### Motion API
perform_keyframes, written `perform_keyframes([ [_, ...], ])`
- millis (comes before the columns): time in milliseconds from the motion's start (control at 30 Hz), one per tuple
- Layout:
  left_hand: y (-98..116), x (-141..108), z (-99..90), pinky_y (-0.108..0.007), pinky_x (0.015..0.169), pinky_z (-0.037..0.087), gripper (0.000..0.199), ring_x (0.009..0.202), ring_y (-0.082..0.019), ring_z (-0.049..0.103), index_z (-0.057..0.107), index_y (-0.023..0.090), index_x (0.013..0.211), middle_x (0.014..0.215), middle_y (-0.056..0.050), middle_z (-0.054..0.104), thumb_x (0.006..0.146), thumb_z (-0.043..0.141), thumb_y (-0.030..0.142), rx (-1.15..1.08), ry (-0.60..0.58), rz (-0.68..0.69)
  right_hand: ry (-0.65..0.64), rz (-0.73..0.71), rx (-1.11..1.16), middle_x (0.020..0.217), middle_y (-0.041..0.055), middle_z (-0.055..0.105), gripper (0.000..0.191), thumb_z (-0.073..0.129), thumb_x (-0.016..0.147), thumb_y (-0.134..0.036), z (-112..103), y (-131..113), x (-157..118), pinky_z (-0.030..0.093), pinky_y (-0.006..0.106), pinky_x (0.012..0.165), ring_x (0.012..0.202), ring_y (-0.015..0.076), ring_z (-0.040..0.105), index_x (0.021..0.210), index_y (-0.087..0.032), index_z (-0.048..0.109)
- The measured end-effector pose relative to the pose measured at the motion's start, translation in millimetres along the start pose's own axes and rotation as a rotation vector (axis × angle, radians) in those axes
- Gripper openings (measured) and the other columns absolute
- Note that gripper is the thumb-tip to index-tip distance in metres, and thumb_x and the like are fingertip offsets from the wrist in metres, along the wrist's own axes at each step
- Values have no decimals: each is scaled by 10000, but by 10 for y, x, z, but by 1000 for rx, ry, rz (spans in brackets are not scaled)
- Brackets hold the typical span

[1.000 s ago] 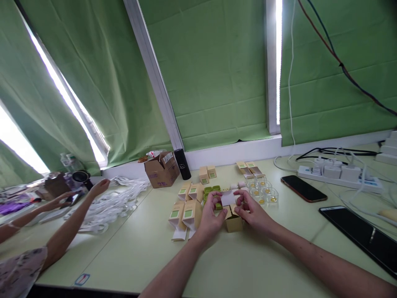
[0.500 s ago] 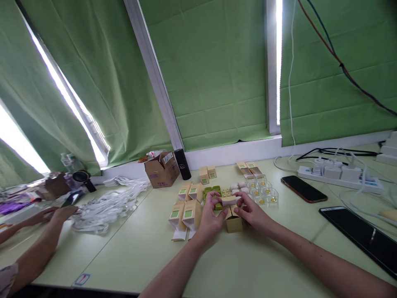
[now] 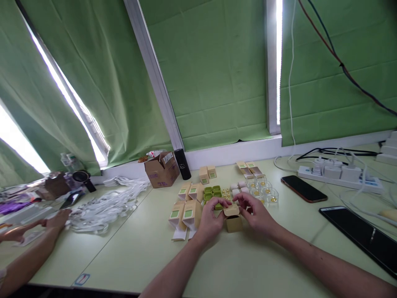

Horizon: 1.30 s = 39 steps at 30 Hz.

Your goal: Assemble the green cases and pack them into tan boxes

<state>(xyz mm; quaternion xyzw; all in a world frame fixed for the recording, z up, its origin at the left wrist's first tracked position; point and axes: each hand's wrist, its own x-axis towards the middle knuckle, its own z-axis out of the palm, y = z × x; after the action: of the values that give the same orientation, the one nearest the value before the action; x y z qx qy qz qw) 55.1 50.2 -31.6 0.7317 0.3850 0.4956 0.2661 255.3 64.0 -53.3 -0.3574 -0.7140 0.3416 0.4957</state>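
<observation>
A small tan cardboard box (image 3: pixel 234 224) stands on the table between my hands, its top flap bent over toward me above the opening. My left hand (image 3: pixel 211 217) pinches the flap from the left, thumb and fingers at its edge. From the right, my right hand (image 3: pixel 253 210) grips the same flap with curled fingers. Just behind are green square containers (image 3: pixel 212 191), small yellowish pieces (image 3: pixel 226 193), white rounded pieces (image 3: pixel 239 187) and clear cups with yellow centres (image 3: pixel 266 191). Left of my hand stand tan boxes with green labels (image 3: pixel 192 213), lower flaps hanging out.
Further back are more tan boxes (image 3: pixel 207 174), an open brown carton (image 3: pixel 163 170) and a black cylinder (image 3: pixel 182 164). Phones (image 3: pixel 304 188), a black tablet (image 3: pixel 361 236) and a power strip (image 3: pixel 341 179) lie right. Another person's hands (image 3: pixel 57 219) are left, near white straps (image 3: pixel 105 207).
The box's flap has come down toward me over the opening, its tan outer side now showing. My fingers have shifted with it. The other person's hands at left have moved.
</observation>
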Motion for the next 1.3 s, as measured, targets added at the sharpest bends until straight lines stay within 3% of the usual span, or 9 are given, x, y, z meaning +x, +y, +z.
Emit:
perform_keyframes([
  [200,-41,-17,-2,-397,958,536,107,1030,-242,727,640,198,881,1042,-77,779,849,647,96,38,-3,11,17,-254,-117,831,24,589,92,585,955,-255,-86,-104,-61,436,297,597,687,173,544,1014,-225,649],
  [433,23,-24,-83,-440,949,513,142,1058,-267,656,661,219,955,1057,-88,733,876,596,120,143,22,142,62,-331,-208,762,7,593,37,599,949,-208,-89,-77,-64,416,288,566,624,160,542,930,-228,622],
  [600,99,-33,-190,-445,853,475,80,946,-278,572,640,218,942,886,-78,672,896,589,177,321,22,335,67,-410,-266,750,0,586,53,595,953,-186,-98,-74,-67,414,290,586,622,158,540,928,-230,611],
  [833,112,-52,-183,-412,779,415,79,797,-241,560,657,212,943,738,-40,647,869,638,189,391,-17,426,56,-463,-317,751,0,589,73,581,956,-165,-96,-60,-78,400,287,589,630,160,542,930,-228,607],
  [1300,68,-94,-173,-438,816,427,34,659,-214,567,666,236,836,659,-33,650,833,641,213,458,-61,355,13,-530,-388,742,20,620,121,564,911,-114,-110,-59,-92,360,298,592,649,170,519,879,-229,589],
])
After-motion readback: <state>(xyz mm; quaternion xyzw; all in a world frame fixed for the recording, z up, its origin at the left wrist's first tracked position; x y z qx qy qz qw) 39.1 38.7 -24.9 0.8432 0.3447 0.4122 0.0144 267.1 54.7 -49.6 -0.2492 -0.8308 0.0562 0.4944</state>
